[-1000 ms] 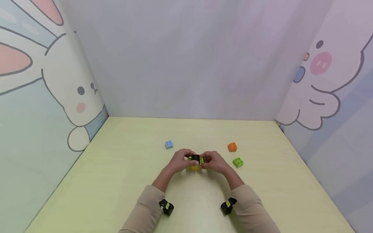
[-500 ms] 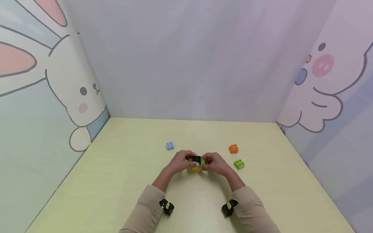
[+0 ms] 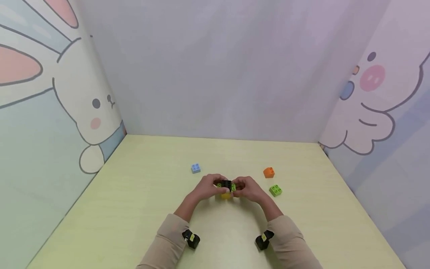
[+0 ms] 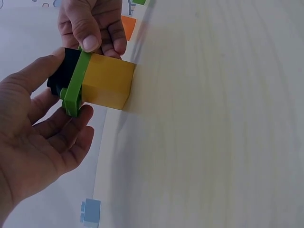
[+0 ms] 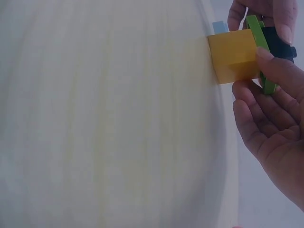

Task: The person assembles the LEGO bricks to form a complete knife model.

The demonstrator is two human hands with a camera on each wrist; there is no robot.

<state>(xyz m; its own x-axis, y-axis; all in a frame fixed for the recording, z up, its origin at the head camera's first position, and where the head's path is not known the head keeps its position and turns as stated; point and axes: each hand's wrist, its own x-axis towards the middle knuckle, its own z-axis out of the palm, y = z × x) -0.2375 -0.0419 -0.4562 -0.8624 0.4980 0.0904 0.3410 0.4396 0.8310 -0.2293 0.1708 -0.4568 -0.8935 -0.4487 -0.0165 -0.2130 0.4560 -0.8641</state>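
Between my hands a small stack of toy building bricks stands low at the middle of the table. Its bottom is a yellow brick [image 4: 108, 81], a thin green plate [image 4: 77, 84] lies across that, and a black brick [image 3: 226, 184] tops it. My left hand [image 3: 206, 186] pinches the black brick, its thumb on the near side and fingers curled behind. From the other side my right hand [image 3: 248, 188] grips the green plate's end, the thumb [image 5: 266, 53] lying where plate and yellow brick meet. The fingers hide parts of the stack.
Loose on the table [image 3: 134, 216] are a light blue brick [image 3: 196, 168] at the back left, an orange curved brick [image 3: 269, 172] at the back right and a light green brick [image 3: 276, 190] right of my right hand. Cartoon-printed walls [image 3: 215, 74] enclose the back and sides.
The head view has shifted slightly. Both hands keep the same hold on the stack, with no clear movement of the bricks.
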